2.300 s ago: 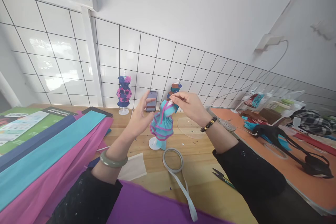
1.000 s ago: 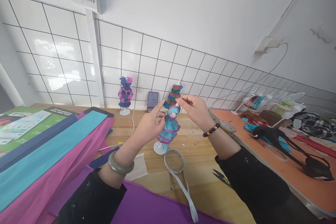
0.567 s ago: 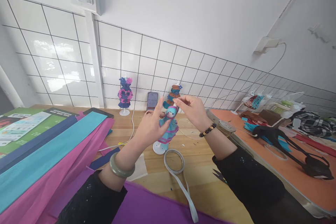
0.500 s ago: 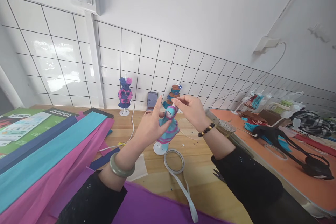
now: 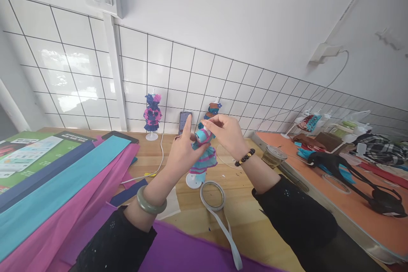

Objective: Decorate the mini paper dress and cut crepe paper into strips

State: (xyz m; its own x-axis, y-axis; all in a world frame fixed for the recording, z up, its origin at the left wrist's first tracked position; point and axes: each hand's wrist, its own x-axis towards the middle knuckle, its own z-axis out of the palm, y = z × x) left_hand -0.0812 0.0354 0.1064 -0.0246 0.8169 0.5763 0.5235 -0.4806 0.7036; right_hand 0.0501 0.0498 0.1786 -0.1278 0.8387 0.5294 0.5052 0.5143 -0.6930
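Observation:
A miniature dress form (image 5: 203, 162) wears a turquoise paper dress with tiered, purple-edged ruffles. Its round white base (image 5: 193, 181) rests on the wooden table, and the upper body leans a little. Around the bodice curls my left hand (image 5: 182, 149), thumb in front and index finger pointing up; its other fingers are partly hidden behind the form. At the neck, my right hand (image 5: 227, 132) pinches the white tip between thumb and fingers. Just in front lies a roll of white tape (image 5: 204, 197), its loose strip trailing toward me.
Two dressed forms, one navy-pink (image 5: 152, 112) and one brown-teal (image 5: 214, 109), stand by the tiled wall with a phone (image 5: 185, 119) between them. Turquoise, pink and navy sheets (image 5: 79, 174) lie left. A purple sheet (image 5: 185, 248) covers the front; a glass jar (image 5: 274, 156) stands right.
The dress form has turned and tilted slightly between my hands, so more of its turquoise bodice shows. My right hand has shifted a little left, still pinching the neck.

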